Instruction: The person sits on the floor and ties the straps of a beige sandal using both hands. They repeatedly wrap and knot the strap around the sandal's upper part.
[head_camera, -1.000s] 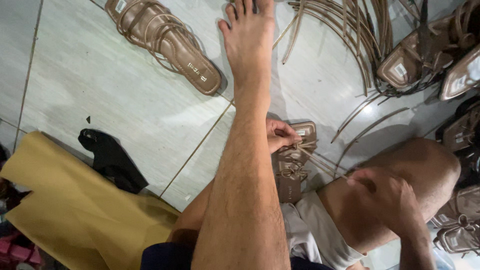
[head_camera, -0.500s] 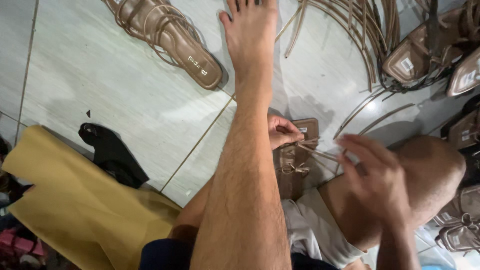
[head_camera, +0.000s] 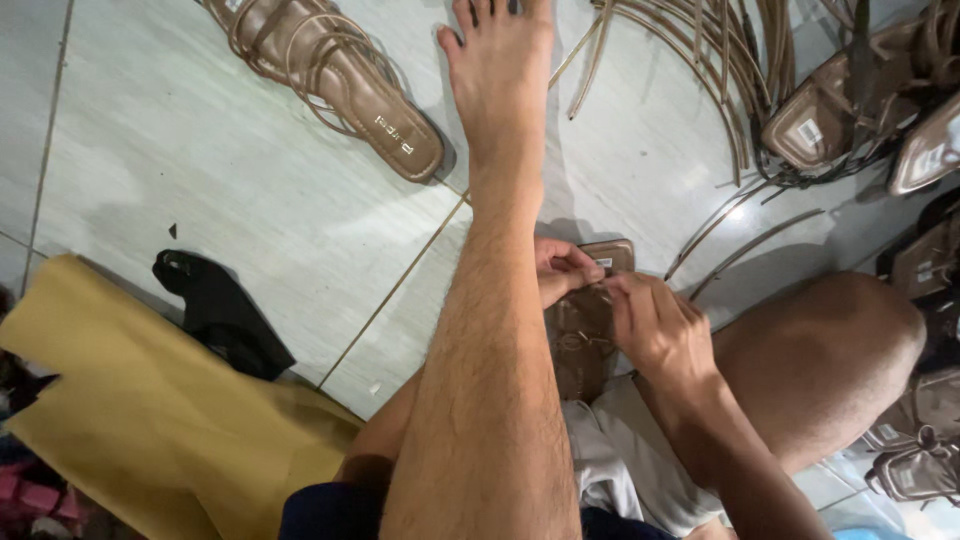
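Note:
I sit on a tiled floor with one leg stretched forward. Behind that leg, my left hand pinches the top of a tan sandal sole that lies between my legs. My right hand has come onto the same sandal and pinches a thin strap right beside the left fingers. Most of the left hand is hidden by my shin. My bent right knee lies just right of the hands.
A finished tan strappy sandal lies at the far left of my foot. Loose tan straps and more sandals pile at the right. A yellow cloth and a black object lie at the left.
My right hand lifted off my knee and moved left onto the sandal, meeting the left hand. The left hand has kept its hold on the sandal.

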